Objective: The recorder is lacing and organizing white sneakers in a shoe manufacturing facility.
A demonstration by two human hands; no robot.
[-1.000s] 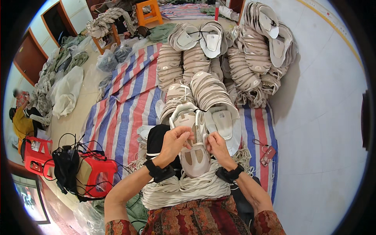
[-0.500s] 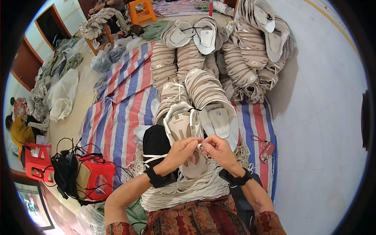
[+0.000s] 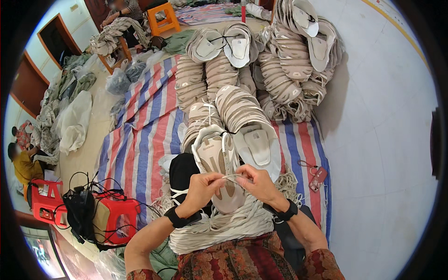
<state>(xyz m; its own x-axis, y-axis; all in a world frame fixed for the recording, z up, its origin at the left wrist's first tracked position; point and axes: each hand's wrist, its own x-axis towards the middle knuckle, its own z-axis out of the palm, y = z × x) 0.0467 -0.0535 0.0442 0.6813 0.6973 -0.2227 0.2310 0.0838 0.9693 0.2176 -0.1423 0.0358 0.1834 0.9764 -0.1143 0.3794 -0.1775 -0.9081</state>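
Left hand (image 3: pixel 201 185) and right hand (image 3: pixel 255 181) meet at centre frame, both pinched shut on a thin white lace (image 3: pixel 230 176) stretched between the fingertips. The lace sits right over a beige shoe upper (image 3: pixel 215 163) lying in the lap area, just below centre; both hands touch or hover right above it, exact contact hard to tell

Progress, judging from the layout: lacing of this shoe looks under way, not finished, with loose lace in the fingers. A thick bundle of white laces (image 3: pixel 224 226) lies below the hands on the lap, so plenty of lacing seems left. Long stacked rows of beige uppers (image 3: pixel 275 74) fill the upper centre and upper right; cannot tell which are laced and which are not

Surface: no table, work happens on the floor, over a striped red, blue and white tarp (image 3: pixel 140 135) spread left of centre. Pale tiled floor (image 3: pixel 373 154) on the right. Red plastic stool (image 3: pixel 119 219) with dark cables at lower left, orange stool (image 3: pixel 165 18) at upper left. Bags and fabric heaps along the left edge. Another person in a yellow top (image 3: pixel 23 165) sits at far left
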